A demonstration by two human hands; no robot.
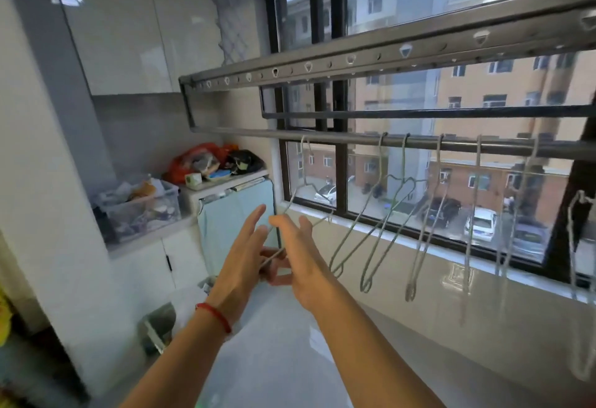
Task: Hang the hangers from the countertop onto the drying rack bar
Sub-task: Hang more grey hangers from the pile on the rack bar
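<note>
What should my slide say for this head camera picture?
Both hands steady the leftmost wire hanger on the drying rack bar.

two bare forearms reach forward and upward, side by side. the left hand point(243, 254) has its fingers straight and close together, pointing up, with a red string bracelet point(214, 316) around its wrist. the right hand point(298, 256), just beside it, shows its back, fingers extended and slightly spread. the thumbs sit low between the two hands, nearly touching.
</note>
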